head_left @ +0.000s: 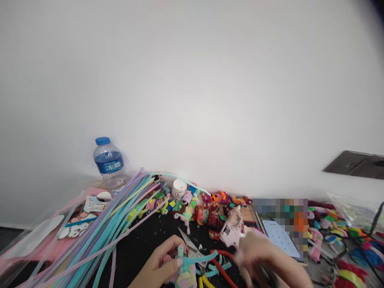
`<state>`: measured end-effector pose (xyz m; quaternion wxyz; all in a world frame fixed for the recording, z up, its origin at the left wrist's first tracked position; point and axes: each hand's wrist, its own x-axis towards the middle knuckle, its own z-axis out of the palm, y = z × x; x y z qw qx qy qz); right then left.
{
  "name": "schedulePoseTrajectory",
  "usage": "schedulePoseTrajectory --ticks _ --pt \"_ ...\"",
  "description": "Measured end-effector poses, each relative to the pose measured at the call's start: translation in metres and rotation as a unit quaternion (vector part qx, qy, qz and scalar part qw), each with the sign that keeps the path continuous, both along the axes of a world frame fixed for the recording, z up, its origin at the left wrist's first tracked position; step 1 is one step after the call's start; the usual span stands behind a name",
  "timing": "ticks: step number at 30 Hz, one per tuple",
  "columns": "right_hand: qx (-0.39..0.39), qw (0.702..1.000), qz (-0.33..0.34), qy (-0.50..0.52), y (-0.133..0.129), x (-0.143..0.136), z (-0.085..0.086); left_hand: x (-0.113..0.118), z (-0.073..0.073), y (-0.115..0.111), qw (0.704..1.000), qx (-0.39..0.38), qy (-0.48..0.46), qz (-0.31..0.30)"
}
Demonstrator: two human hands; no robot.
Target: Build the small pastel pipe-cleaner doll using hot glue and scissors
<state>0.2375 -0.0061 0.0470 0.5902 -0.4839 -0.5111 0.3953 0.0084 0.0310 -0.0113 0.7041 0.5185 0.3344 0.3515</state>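
My left hand (165,260), at the bottom middle, is closed around a pastel pipe-cleaner figure (186,278). A turquoise pipe-cleaner strip (199,259) sticks out from it to the right, and the thumb presses on its near end. To the right, my right hand (264,256) is smeared by motion. Its fingers are hard to read, and a dark shape shows under the palm. Just beyond its fingertips lies a pale pink, gun-shaped tool (232,228). Between the hands are scissors (187,240) with metal blades, cut turquoise pieces (222,269) and a red curved handle (225,254).
A bundle of long pastel pipe cleaners (120,220) spreads across the left. Behind it stands a water bottle (108,164). Finished-looking fuzzy figures (207,215) and a paper cup (179,189) line the wall. A lit phone or tablet screen (280,238) leans at right, near dark cables (343,248).
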Motion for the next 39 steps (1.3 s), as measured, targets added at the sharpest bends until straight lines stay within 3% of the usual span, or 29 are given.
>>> schedulePoseTrajectory --ticks 4,9,17,23,28,32,35,39 --pt "-0.012 0.995 -0.082 0.052 -0.014 -0.022 -0.003 0.0 0.006 -0.003 1.0 -0.005 0.007 0.014" --pt "-0.044 0.991 -0.039 0.122 -0.011 -0.027 -0.027 0.0 0.013 -0.004 0.999 -0.027 -0.013 0.028" --pt "-0.088 0.983 -0.001 0.159 -0.01 -0.023 -0.037 -0.001 0.019 -0.007 0.995 -0.069 -0.024 0.075" --pt "-0.064 0.997 -0.043 0.002 -0.006 -0.022 -0.046 -0.003 0.019 -0.007 0.992 -0.079 -0.045 0.091" --pt "-0.051 0.989 -0.091 -0.108 -0.006 -0.021 -0.052 -0.004 0.016 -0.007 0.992 -0.072 -0.045 0.094" --pt "-0.011 0.976 -0.083 -0.2 -0.006 -0.017 -0.053 -0.004 0.015 -0.007 0.992 -0.061 -0.04 0.102" --pt "-0.007 0.942 -0.072 -0.328 -0.008 -0.013 -0.046 -0.005 0.015 -0.006 0.99 -0.051 -0.027 0.127" --pt "-0.055 0.852 -0.001 -0.52 -0.017 -0.016 -0.032 -0.007 0.011 -0.001 0.984 -0.013 -0.011 0.179"
